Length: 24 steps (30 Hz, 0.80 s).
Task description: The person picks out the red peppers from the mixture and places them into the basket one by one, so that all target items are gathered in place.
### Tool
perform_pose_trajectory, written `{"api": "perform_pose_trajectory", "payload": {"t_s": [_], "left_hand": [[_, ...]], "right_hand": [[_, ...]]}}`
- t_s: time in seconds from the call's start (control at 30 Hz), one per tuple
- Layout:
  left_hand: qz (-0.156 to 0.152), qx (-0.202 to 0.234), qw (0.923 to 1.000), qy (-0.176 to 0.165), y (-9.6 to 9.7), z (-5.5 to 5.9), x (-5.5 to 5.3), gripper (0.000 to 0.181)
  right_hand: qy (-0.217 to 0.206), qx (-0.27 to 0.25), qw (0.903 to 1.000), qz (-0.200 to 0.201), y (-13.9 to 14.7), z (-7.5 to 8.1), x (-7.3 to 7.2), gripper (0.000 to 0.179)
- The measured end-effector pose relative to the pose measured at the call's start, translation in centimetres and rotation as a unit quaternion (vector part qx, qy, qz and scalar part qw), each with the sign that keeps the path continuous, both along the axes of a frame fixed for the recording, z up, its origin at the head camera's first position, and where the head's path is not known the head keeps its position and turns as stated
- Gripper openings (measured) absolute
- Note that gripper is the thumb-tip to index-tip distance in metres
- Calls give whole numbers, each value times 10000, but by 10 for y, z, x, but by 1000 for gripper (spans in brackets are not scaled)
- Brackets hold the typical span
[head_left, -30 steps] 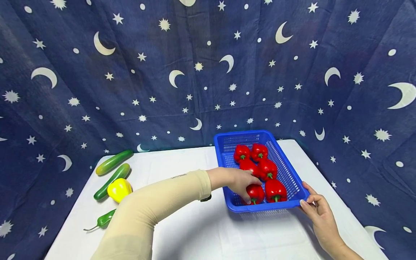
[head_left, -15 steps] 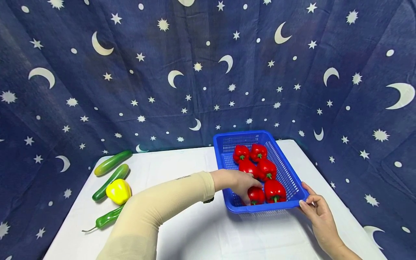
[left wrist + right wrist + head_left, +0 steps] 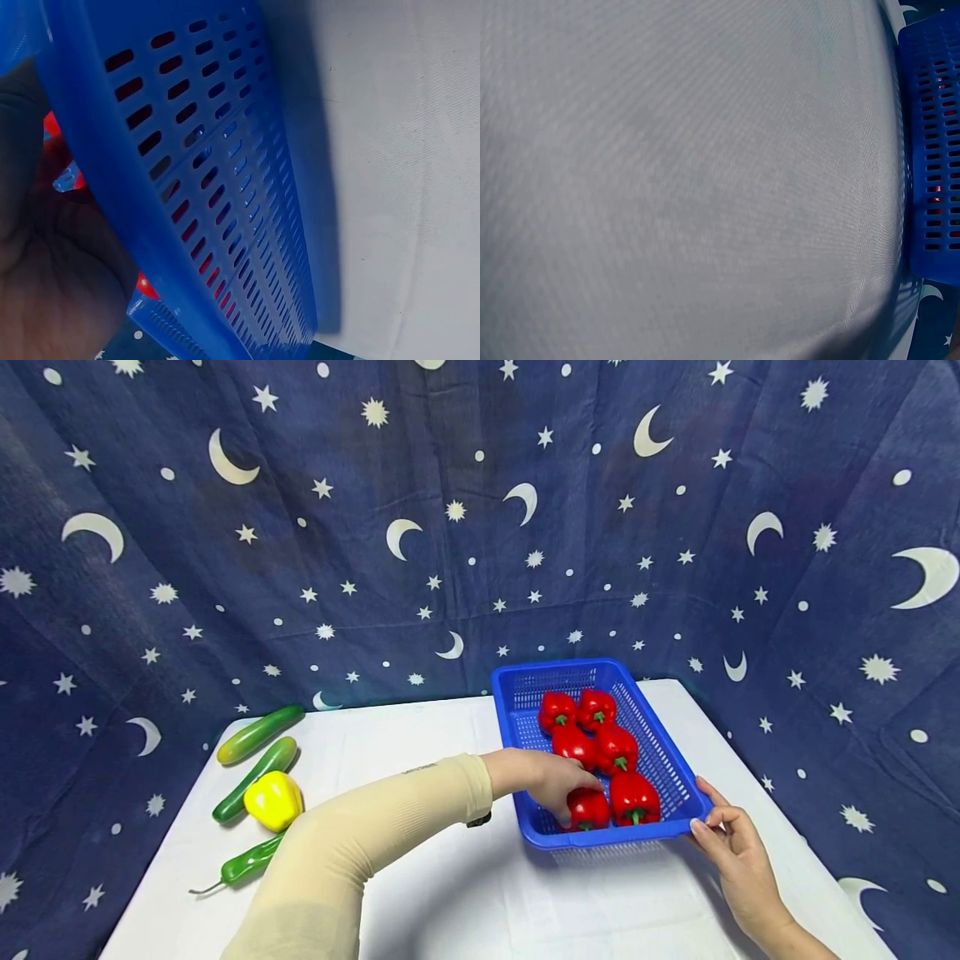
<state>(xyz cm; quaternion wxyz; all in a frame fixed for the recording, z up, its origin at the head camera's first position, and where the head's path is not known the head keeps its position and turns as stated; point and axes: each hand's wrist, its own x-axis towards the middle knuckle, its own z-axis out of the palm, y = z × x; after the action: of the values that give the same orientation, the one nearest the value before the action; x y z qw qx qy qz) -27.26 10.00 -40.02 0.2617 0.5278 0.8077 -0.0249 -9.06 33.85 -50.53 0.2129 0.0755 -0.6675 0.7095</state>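
Note:
In the head view a blue plastic basket (image 3: 637, 833) with slotted walls holds several red bell peppers (image 3: 634, 797). My left hand (image 3: 557, 781) reaches over the basket's left side and grips the near-left red bell pepper (image 3: 589, 810), fingers curled over its top. The left wrist view has that hand (image 3: 56, 262) inside the basket wall (image 3: 202, 150), the pepper mostly hidden by hand and wall. My right hand (image 3: 742, 864) pinches the basket's near right corner between thumb and fingers. From the right wrist only part of the basket (image 3: 934, 150) shows.
On the left of the white-clothed table (image 3: 435, 893) lie two cucumbers (image 3: 261, 735), a yellow bell pepper (image 3: 273, 802) and a green chili pepper (image 3: 251, 862), partly hidden by my left sleeve. A dark blue curtain (image 3: 337, 543) with moons and stars hangs behind the table.
Slight movement only: my left forearm has shifted a little to the right, uncovering more of the green chili pepper. The right hand still holds the basket corner.

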Motion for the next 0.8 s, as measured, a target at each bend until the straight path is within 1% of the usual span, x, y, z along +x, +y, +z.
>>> {"api": "perform_pose_trajectory", "payload": {"t_s": [0.17,0.4,0.5,0.63,0.8], "left_hand": [[-34,59,9998,190,1,0,-1,73],[87,206,9997,-21,0,-2,0,75],[89,254,9996,-41,-1,-2,-1,74],[57,313,9995,-77,-4,-2,-3,73],[19,425,9990,-142,-9,1,-8,69]], "right_hand": [[7,7,10000,-6,0,0,0,15],[13,24,10000,0,-2,1,0,14],[15,21,10000,-8,-3,2,1,13],[15,17,10000,-18,-2,1,0,13],[1,-31,10000,-15,-1,0,0,15]]}}
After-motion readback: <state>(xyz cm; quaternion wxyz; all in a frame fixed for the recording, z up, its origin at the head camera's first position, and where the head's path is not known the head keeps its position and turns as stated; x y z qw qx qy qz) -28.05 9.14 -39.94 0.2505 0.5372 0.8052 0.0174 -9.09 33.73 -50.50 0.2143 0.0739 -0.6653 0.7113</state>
